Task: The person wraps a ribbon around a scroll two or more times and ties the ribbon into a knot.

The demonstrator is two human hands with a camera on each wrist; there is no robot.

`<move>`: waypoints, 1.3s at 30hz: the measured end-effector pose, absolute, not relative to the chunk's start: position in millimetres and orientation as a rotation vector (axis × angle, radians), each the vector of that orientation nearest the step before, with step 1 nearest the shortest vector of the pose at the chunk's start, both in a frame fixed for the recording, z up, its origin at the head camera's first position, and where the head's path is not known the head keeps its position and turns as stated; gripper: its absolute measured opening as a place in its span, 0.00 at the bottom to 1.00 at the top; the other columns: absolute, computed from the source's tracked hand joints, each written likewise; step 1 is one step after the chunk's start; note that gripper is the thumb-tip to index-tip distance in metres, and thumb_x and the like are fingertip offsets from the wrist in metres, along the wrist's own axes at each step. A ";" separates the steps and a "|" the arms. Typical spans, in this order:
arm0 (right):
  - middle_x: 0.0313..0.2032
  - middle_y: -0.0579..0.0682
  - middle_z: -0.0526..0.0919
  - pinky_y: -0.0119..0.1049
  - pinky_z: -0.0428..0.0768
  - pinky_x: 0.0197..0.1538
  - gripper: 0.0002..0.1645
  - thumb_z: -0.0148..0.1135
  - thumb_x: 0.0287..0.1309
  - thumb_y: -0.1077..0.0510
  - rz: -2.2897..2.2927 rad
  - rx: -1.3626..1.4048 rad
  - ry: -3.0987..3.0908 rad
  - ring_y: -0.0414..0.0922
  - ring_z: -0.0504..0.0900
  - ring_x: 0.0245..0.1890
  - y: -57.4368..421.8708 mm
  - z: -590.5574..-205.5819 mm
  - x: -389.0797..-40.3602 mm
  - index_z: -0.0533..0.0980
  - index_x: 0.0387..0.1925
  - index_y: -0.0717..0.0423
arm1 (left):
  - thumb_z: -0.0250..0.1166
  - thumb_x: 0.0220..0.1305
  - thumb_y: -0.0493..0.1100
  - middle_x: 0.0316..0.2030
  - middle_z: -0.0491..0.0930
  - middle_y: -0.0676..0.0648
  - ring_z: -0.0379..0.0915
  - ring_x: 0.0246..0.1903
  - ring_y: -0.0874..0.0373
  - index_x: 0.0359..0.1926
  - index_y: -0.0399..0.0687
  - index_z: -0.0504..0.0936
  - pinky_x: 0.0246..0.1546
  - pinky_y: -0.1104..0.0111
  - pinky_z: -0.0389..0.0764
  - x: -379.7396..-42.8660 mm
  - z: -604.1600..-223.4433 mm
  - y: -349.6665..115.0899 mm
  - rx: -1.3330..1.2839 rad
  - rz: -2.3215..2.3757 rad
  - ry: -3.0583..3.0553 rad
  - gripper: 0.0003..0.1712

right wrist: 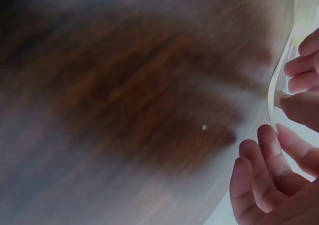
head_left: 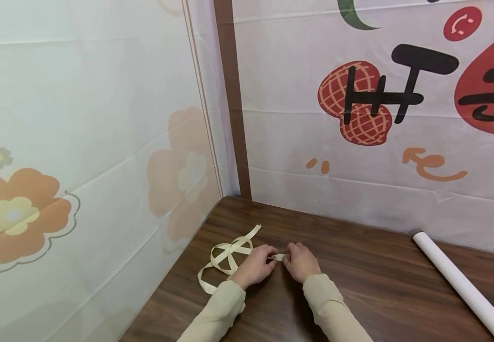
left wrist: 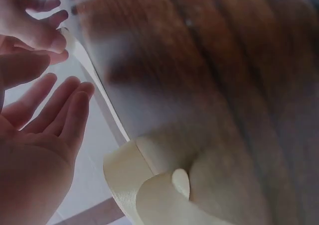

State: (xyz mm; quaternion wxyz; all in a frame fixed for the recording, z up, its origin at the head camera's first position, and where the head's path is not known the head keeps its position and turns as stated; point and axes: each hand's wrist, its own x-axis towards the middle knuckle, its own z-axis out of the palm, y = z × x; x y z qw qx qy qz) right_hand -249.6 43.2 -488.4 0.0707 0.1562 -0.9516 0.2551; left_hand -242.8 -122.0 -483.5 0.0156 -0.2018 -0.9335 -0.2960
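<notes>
A long cream ribbon [head_left: 231,249] lies in loose loops on the brown wooden table, and one strip of it reaches between the two hands. In the right wrist view, my right hand [head_left: 301,262] pinches this strip between thumb and fingertips. Close by on the left, my left hand [head_left: 255,266] has its fingers loosely bent beside the strip. In the left wrist view, a gap shows between the left thumb [left wrist: 25,68] and the fingers [left wrist: 75,113]. Curled ribbon loops [left wrist: 124,172] stand on edge near that wrist.
A white roll [head_left: 460,285] lies slantwise on the table [head_left: 383,280] at the right. A printed cloth with flowers [head_left: 101,142] hangs along the left edge, and another printed cloth [head_left: 285,142] hangs behind the table.
</notes>
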 end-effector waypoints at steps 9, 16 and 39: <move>0.25 0.47 0.75 0.39 0.74 0.31 0.04 0.64 0.51 0.65 0.739 0.550 -2.836 0.44 0.74 0.26 40.1 -494.5 -250.8 0.77 0.28 0.56 | 0.62 0.60 0.36 0.47 0.80 0.43 0.76 0.49 0.54 0.52 0.39 0.79 0.51 0.64 0.76 -238.7 -485.2 -123.0 -0.633 -0.827 -2.918 0.17; 0.24 0.44 0.71 0.36 0.68 0.30 0.07 0.64 0.51 0.64 0.807 0.657 -2.877 0.41 0.68 0.25 44.1 -491.4 -250.1 0.75 0.26 0.50 | 0.63 0.59 0.38 0.49 0.78 0.47 0.73 0.52 0.52 0.54 0.43 0.78 0.53 0.61 0.75 -236.7 -484.4 -120.9 -0.608 -0.693 -2.934 0.20; 0.27 0.42 0.76 0.35 0.69 0.31 0.05 0.56 0.63 0.58 0.941 0.598 -2.914 0.38 0.69 0.24 67.2 -487.5 -243.7 0.77 0.33 0.50 | 0.63 0.58 0.36 0.27 0.73 0.52 0.66 0.29 0.62 0.31 0.46 0.82 0.33 0.70 0.70 -238.5 -483.7 -128.8 -0.593 -0.739 -2.985 0.03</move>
